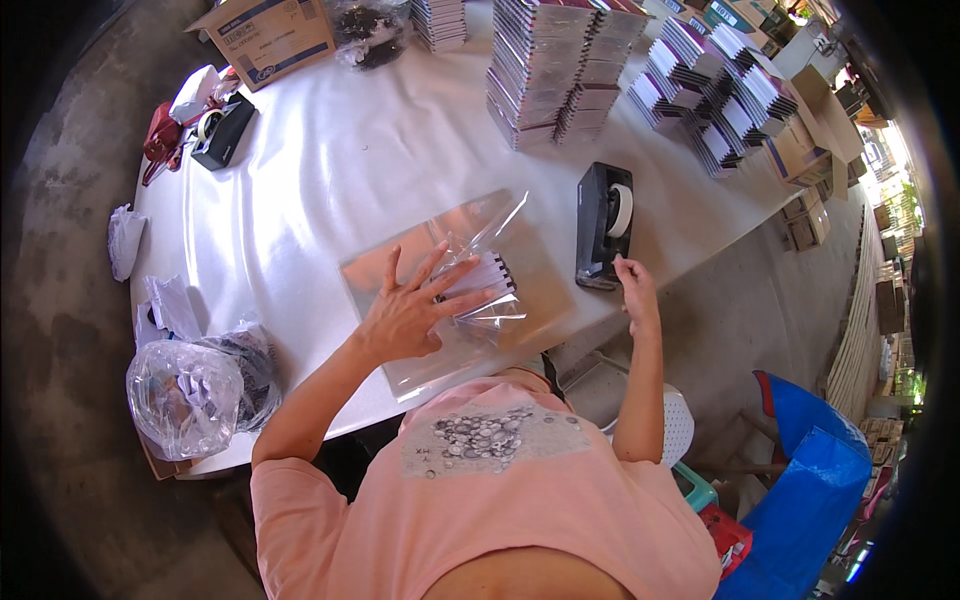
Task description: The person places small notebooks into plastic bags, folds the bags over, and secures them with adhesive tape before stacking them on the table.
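My left hand (405, 310) lies with fingers spread over a small spiral-bound notebook (487, 279), pressing down the clear plastic film folded across it. Part of the notebook is hidden under the fingers and the shiny film. Beneath it lies a larger clear plastic sheet (410, 375) on the table. To the right stands a black tape dispenser (592, 225) with a white-cored roll (620, 211). At its near, cutter end my right hand (638, 292) is closed in a pinch at the tape's end; the clear strip itself hardly shows.
Tall stacks of wrapped notebooks (545, 75) stand at the back, with more piles (690, 80) to their right. A second tape dispenser (224, 132) sits far left, near a cardboard box (270, 45). A plastic bag (185, 400) rests at the near left corner.
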Demonstrator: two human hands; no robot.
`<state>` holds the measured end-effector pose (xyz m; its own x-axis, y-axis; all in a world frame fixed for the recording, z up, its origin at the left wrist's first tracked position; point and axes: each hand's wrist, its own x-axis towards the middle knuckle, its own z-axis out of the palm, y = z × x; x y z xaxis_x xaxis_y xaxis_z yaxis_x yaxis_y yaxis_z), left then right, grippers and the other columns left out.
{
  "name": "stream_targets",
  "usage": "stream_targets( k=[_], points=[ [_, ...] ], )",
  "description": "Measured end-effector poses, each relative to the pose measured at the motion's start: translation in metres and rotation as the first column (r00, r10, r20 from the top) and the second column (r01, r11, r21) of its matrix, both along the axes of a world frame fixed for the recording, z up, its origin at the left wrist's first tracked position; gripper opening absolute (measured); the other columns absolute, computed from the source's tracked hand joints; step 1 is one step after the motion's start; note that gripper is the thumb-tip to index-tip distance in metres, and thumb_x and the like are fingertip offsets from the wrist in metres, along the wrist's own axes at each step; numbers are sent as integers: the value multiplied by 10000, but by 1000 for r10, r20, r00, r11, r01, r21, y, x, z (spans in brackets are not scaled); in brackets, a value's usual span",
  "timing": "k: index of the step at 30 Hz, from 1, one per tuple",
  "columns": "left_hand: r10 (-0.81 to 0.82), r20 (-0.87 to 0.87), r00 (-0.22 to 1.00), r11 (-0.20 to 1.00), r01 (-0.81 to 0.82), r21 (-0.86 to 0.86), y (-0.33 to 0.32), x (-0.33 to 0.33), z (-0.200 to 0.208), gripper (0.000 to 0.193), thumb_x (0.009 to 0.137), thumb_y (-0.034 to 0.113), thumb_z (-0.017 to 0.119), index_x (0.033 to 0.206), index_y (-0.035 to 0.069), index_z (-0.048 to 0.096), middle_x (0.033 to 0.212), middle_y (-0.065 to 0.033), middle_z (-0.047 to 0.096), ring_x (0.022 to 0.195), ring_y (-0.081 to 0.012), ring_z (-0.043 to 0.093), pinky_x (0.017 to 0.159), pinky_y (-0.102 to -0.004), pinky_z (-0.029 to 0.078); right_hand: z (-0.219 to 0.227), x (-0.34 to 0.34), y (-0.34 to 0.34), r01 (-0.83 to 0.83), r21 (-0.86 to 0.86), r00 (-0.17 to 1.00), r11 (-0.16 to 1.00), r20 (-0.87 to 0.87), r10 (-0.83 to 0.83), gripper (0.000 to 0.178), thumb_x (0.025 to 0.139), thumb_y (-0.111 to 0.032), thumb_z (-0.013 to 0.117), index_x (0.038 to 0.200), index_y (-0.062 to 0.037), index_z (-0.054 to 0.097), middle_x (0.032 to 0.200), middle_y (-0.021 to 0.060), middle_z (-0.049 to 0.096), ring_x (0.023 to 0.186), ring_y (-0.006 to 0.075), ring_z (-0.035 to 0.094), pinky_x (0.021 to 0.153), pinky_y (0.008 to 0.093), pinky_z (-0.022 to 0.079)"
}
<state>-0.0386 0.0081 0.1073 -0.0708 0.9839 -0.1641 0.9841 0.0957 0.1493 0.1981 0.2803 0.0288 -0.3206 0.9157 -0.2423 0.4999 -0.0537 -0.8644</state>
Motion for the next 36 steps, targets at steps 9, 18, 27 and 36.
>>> stream_targets(
  k=[9, 18, 27, 36],
  points=[
    [43, 52, 998, 998, -45, 38, -2, 1, -4, 1015, 536, 148, 748, 1367, 514, 294, 1525, 93, 164, 1421, -304, 29, 1046, -671, -16, -13, 0, -22, 4, -417, 819, 909, -520, -242, 224, 841, -277, 671, 1009, -135, 630, 1018, -26, 612, 908, 111, 553, 747, 445, 487],
    [35, -12, 999, 999, -35, 3, -2, 0, 1, 1040, 555, 171, 761, 1383, 517, 235, 1525, 92, 149, 1421, -300, 6, 1056, -684, 28, -27, 6, -40, -90, 855, 925, 510, 262, -276, 111, 768, -207, 720, 814, -106, 717, 1357, 92, 404, 1129, 275, 498, 811, 505, 465],
    [2, 12, 1000, 999, -3, 34, 0, -3, 0, 1043, 549, 217, 779, 1379, 527, 229, 1518, 90, 178, 1418, -310, 25, 1064, -684, 58, 107, -63, -62, -546, -44, 835, 837, 53, 548, 220, 801, -118, 652, 1017, -100, 695, 685, 21, 635, 628, 107, 563, 645, 256, 457],
    [15, -14, 1000, 1000, -15, -25, 1, -3, 7, 1048, 531, 251, 799, 1374, 532, 241, 1515, 116, 188, 1421, -298, 25, 1065, -678, 72, 115, -157, -60, -956, -144, 251, 256, 55, 967, 899, 739, -81, 686, 1473, -219, 184, 678, 50, 612, 621, 107, 568, 619, 267, 462]
  ],
)
